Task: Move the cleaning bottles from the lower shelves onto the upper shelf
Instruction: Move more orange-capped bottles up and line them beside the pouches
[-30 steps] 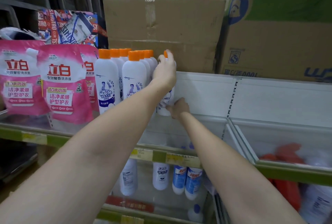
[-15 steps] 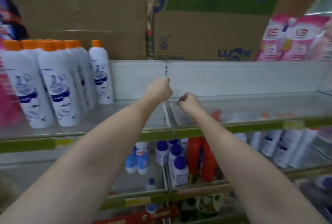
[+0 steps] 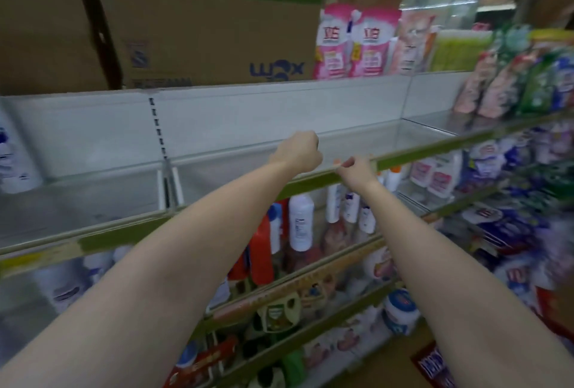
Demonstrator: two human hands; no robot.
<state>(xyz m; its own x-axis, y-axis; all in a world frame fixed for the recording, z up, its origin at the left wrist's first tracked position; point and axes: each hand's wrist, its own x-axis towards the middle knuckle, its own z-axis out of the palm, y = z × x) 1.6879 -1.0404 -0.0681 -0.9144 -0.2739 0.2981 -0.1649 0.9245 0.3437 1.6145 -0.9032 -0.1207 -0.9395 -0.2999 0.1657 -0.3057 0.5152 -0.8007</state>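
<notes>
Cardboard boxes [image 3: 192,24] are sitting behind and above the upper shelf [image 3: 279,151], with pouches [image 3: 357,42] lying to their right. Cleaning bottles [image 3: 299,223] are standing on the lower shelf [image 3: 310,282] beneath it.

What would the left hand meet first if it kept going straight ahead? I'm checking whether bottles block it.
Probably nothing before the white back panel; the left hand points across bare upper shelf, though depth is unclear.

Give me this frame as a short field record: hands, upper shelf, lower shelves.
left hand: fingers curled, holds nothing, over the upper shelf
right hand: fingers curled, at the shelf's green front rail, holds no bottle
upper shelf: bare in front of the hands
lower shelves: white bottle and red bottle upright
image: blurred
</notes>
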